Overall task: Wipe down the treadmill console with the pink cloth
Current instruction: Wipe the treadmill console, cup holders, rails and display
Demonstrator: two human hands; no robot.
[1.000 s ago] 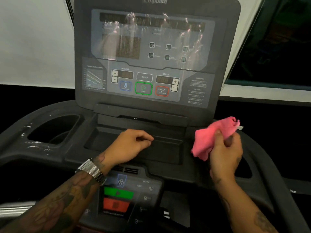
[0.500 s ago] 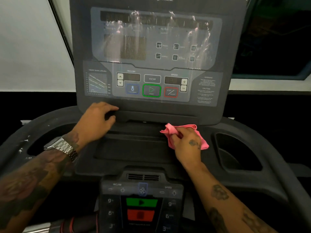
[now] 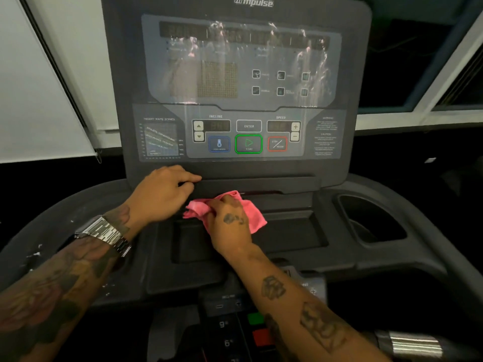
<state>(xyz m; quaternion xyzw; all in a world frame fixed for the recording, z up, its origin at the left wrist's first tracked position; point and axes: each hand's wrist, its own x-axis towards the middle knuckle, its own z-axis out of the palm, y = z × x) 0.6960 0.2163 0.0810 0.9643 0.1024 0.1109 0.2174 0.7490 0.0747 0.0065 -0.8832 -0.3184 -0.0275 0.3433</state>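
Our right hand (image 3: 230,226) clutches the pink cloth (image 3: 254,215) against the treadmill console (image 3: 337,165). Our left hand (image 3: 162,194) grips its ledge (image 3: 261,182).

"impulse", "ENTER", "SPEED" on treadmill console (image 3: 248,108)

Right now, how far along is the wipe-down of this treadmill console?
Done: no area can be told as finished. In hand: the right hand grips the pink cloth against the shelf under the display panel, while the left hand holds the panel's lower edge. Left: the screen shows pale streaks, and white specks dot the left rim of the console, so most likely remains.
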